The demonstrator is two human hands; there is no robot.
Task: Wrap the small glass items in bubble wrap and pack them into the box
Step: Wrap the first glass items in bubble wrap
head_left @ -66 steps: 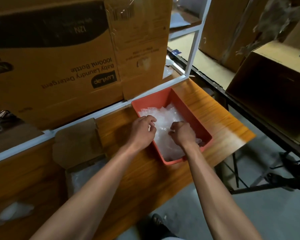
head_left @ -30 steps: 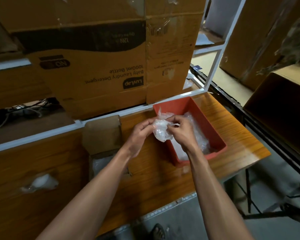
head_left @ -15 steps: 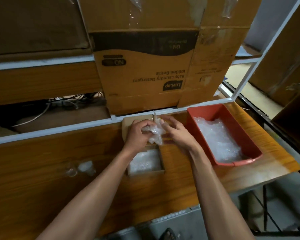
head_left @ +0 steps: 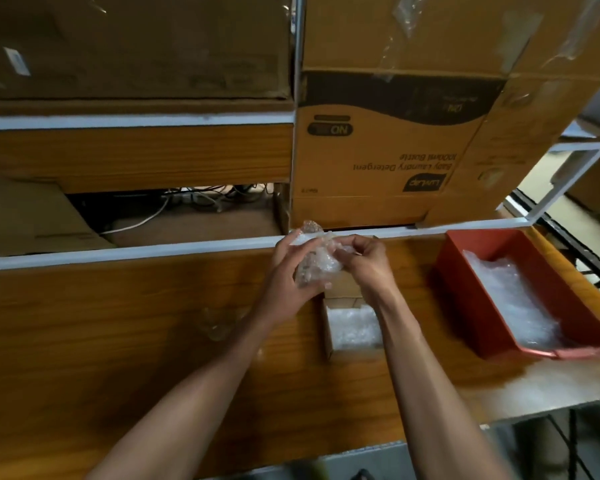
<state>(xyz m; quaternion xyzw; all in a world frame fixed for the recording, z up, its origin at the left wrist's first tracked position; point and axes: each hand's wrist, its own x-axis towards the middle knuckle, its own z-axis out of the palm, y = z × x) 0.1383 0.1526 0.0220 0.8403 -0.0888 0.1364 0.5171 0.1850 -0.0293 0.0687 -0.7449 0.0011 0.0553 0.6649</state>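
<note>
Both hands hold one crumpled piece of bubble wrap [head_left: 314, 259] above the wooden table, just behind the small open cardboard box [head_left: 329, 336]. My left hand [head_left: 286, 271] grips its left and lower side. My right hand [head_left: 366, 263] pinches its right edge. I cannot tell whether anything is inside the piece. The box has bubble wrap lying in it; my right forearm crosses its right side. A small clear glass item [head_left: 219, 322] sits on the table left of my left forearm, blurred.
A red plastic bin [head_left: 454, 268] with bubble wrap pieces stands at the right end of the table [head_left: 118, 341]. A white shelf rail [head_left: 136, 252] runs behind my hands. Large cardboard cartons [head_left: 388, 147] fill the shelf behind. Cables [head_left: 194, 199] lie in the dark gap at back.
My hands lifted a bubble wrap piece out of the red bin and carried it left to above the small box. The view swung left.
</note>
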